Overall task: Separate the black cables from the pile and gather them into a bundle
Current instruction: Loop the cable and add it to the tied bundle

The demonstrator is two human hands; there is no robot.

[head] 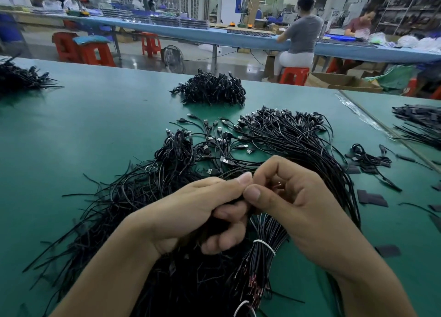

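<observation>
Black cables (238,168) run from the middle of the green table (83,130) up into both hands, which meet just above the near part of the pile (133,197). The left hand (198,211) has its fingers curled round a clump of these cables, thumb laid along the top. The right hand (293,197) is curled as well, its thumb tip against the left thumb tip, pinching cable between thumb and forefinger; how many strands it holds cannot be told.

Directly beneath the hands lies a bundle (267,231) bound by a white band (263,244), with bare reddish wire ends pointing toward the near edge. The pile spreads left in loose, tangled strands. Behind the hands, a fanned group of cables (293,135) lies with its USB plugs pointing to the far side.

Further back sits a compact heap (210,87) of coiled cables; another heap (19,78) lies at the far left. Flat black pieces (372,198) are scattered to the right. Beyond the table, a seated person (300,35) works at a blue bench (191,34), with red stools (81,49) nearby.
</observation>
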